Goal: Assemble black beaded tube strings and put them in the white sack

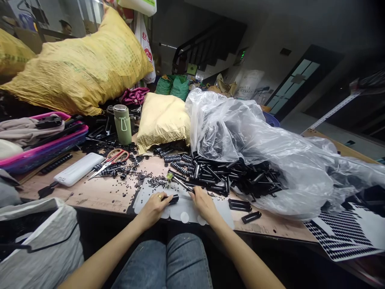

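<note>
Counter [108, 197], front edge: left grip [154, 207] closed around stubby black plastic piece [173, 199], seemingly steadying it; right grip [203, 203] pinches slim silvery rod [182, 184].

The person wears faded blue denim trousers [188, 261] and a gold-coloured ring [159, 196], both forearms [120, 241] bare.

Black piece [174, 199] seemingly part-hidden, pale sack [64, 237] cropped
</note>
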`<action>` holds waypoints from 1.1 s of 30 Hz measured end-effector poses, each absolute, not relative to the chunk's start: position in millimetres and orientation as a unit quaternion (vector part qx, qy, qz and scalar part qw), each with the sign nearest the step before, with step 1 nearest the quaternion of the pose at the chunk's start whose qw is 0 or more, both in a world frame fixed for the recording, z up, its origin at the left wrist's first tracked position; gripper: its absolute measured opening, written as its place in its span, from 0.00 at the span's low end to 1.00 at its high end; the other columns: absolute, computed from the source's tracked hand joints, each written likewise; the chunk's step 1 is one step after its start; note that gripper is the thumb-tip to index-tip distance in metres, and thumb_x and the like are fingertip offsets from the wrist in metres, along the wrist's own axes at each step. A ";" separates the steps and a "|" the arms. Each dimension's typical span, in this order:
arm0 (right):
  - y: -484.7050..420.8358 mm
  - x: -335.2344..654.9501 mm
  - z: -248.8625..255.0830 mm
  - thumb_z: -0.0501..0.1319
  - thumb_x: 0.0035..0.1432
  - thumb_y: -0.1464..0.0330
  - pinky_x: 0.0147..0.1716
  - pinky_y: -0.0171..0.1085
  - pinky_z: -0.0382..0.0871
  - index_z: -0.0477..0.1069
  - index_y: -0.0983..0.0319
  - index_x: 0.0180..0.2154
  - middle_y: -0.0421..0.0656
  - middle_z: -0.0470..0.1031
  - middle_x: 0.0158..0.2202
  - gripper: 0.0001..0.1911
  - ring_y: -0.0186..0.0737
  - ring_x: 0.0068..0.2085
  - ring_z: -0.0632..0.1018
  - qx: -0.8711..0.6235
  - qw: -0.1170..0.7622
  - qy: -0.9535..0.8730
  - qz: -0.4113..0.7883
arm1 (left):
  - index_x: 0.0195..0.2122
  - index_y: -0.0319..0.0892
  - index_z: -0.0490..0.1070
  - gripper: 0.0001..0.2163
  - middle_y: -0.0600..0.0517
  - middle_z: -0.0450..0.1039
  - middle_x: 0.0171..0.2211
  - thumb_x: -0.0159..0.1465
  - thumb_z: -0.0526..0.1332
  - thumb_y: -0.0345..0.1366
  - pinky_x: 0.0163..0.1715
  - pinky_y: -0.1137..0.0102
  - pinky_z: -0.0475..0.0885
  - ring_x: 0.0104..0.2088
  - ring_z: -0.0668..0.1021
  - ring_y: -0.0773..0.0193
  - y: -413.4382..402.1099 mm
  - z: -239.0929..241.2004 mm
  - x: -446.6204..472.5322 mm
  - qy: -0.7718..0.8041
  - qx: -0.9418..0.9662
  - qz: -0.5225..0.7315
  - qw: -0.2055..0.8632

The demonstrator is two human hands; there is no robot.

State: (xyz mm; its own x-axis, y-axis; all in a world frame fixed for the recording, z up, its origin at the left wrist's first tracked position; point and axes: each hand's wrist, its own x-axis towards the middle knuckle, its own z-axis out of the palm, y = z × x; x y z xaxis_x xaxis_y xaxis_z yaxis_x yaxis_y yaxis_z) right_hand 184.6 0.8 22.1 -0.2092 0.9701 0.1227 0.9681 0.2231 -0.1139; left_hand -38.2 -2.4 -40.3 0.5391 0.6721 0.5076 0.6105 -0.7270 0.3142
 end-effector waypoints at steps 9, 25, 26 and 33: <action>-96.9 177.0 37.2 0.39 0.61 0.60 0.23 0.33 0.59 0.60 0.59 0.37 0.42 0.72 0.25 0.16 0.41 0.26 0.74 -0.719 0.153 -0.659 0.161 | 0.52 0.41 0.61 0.22 0.45 0.69 0.43 0.57 0.46 0.20 0.44 0.56 0.63 0.43 0.71 0.58 -22.1 -18.9 -28.6 0.439 0.877 0.190 -0.030; -99.4 131.6 43.3 0.38 0.61 0.59 0.25 0.33 0.62 0.62 0.57 0.35 0.43 0.74 0.26 0.18 0.42 0.28 0.76 -0.633 0.162 -0.721 0.230 | 0.53 0.31 0.58 0.20 0.37 0.64 0.49 0.59 0.48 0.30 0.49 0.58 0.62 0.51 0.66 0.53 -32.2 -20.2 18.8 0.510 0.837 0.193 0.051; -94.7 136.9 45.2 0.38 0.61 0.58 0.24 0.33 0.62 0.61 0.57 0.34 0.43 0.73 0.25 0.18 0.42 0.27 0.75 -0.637 0.178 -0.717 0.222 | 0.50 0.34 0.61 0.18 0.39 0.68 0.45 0.59 0.47 0.27 0.45 0.60 0.66 0.47 0.69 0.54 -27.4 -12.7 19.8 0.536 0.819 0.194 0.068; -46.0 187.0 37.5 0.41 0.58 0.53 0.24 0.36 0.62 0.61 0.56 0.34 0.44 0.73 0.28 0.17 0.44 0.28 0.75 -0.664 0.157 -0.716 0.148 | 0.49 0.36 0.63 0.24 0.43 0.70 0.38 0.53 0.43 0.16 0.39 0.65 0.69 0.39 0.71 0.58 -65.5 73.0 -92.2 0.712 0.642 0.275 -0.069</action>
State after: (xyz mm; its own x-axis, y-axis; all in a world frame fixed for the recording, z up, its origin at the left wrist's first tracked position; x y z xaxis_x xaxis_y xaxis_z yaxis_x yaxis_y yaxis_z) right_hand 187.0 -46.0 37.5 -0.0697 0.9971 0.0288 0.9042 0.0754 -0.4205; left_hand -92.2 -65.5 73.0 -0.1656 0.8769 0.4513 0.9527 0.0239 0.3031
